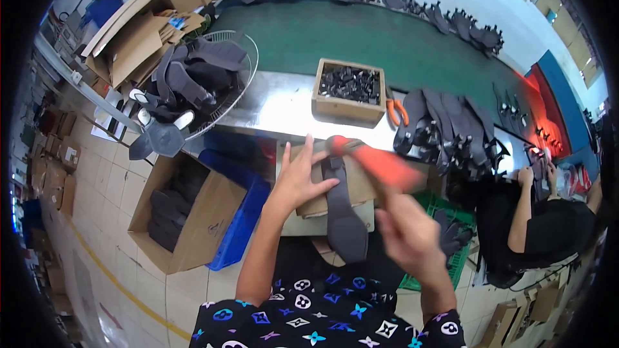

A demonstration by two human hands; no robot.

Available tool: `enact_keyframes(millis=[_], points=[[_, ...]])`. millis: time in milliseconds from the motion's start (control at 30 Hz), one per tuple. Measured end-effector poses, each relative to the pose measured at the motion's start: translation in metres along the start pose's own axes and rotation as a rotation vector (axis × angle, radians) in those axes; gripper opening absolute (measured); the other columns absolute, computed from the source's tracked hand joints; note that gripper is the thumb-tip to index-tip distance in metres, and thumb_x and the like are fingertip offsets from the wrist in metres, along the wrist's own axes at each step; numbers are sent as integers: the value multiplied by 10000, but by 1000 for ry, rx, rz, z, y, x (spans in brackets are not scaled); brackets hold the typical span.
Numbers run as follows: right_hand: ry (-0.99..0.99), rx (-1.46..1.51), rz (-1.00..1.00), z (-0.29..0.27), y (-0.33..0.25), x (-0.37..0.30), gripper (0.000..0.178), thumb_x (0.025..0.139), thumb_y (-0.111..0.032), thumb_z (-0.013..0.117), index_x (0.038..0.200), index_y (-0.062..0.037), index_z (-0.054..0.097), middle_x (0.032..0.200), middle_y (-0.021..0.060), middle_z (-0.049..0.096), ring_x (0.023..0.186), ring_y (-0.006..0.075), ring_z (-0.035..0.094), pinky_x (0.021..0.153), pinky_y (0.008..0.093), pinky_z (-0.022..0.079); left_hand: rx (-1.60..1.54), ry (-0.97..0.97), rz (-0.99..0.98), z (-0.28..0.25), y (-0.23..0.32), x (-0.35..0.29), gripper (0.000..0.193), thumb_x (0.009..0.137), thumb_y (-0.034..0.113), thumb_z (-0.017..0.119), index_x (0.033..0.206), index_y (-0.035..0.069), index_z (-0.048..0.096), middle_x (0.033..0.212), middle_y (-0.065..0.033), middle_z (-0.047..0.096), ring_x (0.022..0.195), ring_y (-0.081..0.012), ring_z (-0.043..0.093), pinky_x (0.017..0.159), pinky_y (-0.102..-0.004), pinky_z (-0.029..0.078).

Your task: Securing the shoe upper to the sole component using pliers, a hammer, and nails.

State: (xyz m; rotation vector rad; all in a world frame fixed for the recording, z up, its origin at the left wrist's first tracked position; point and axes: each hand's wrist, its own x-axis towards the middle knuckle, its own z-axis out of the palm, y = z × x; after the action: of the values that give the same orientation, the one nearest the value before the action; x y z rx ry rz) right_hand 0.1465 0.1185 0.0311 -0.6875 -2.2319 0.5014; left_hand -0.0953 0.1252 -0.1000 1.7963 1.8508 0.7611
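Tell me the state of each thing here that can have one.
Left hand, open, fingers spread, thumb at the dark sole
Right hand, closed around the orange tool, blurred
Dark sole, lying lengthwise, wider end toward the person
Wooden box, open, filled with small black pieces
Pliers, lying, handles apart
Cardboard box, open, holding dark grey pieces
Green belt, moving or stopped: cannot tell

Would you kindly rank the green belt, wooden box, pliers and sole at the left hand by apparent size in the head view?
Green belt
Wooden box and sole: too alike to rank
Pliers
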Motion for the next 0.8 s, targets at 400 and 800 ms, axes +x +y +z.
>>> enact_keyframes(millis=[400, 800], points=[[43, -84, 5, -2, 24, -10, 565, 875, 55, 664, 1415, 29, 502, 880, 159, 631, 685, 301, 633, 617, 366, 525, 70, 243, 353, 8, 9, -13, 279, 895, 266, 677, 1106, 90, 726, 1188, -61, 702, 1247, -318, 584, 1133, -580, 297], [-362, 20, -236, 31, 57, 1, 331, 927, -126, 644, 1244, -34, 656, 1223, 156, 665, 1078, 297, 665, 872, 460, 516, -999, -410, -4, -44, 105, -112, 255, 995, 155, 571, 1067, -53, 699, 856, -73, 506, 815, -179, 567, 774, -330, 435]])
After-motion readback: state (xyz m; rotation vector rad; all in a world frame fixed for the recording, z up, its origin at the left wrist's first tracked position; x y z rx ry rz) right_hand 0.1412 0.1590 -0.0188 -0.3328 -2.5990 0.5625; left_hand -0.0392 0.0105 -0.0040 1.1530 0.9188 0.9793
